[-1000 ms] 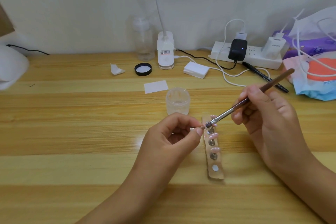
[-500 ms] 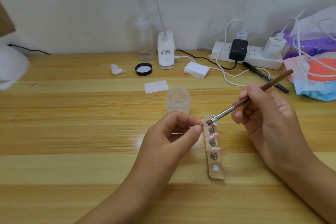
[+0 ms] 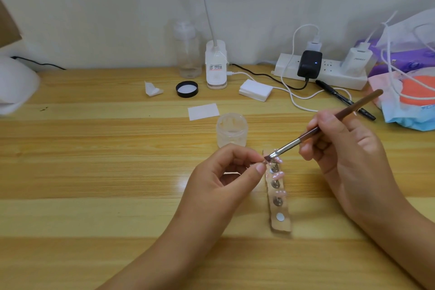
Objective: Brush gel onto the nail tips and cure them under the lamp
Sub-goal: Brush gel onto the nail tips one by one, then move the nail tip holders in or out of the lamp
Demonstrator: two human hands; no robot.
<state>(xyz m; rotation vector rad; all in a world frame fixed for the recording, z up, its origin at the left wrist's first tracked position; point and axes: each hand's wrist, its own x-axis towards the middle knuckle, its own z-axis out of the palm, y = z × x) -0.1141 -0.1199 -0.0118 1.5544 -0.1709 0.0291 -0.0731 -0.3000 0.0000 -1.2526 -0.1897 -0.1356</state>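
Now pinches nail tip (image 3: 264, 161) in left hand (image 3: 226, 172) | grips brush (image 3: 313, 130) in right hand (image 3: 341, 146), bristles touching tip | calls for thin, light strokes clear of fingertips (image 3: 260, 168).

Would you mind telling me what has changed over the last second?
Very little: the right hand nudged the brush tip slightly toward the nail tip pinched by the left hand. Both grips, the holder strip and gel jar stayed put.
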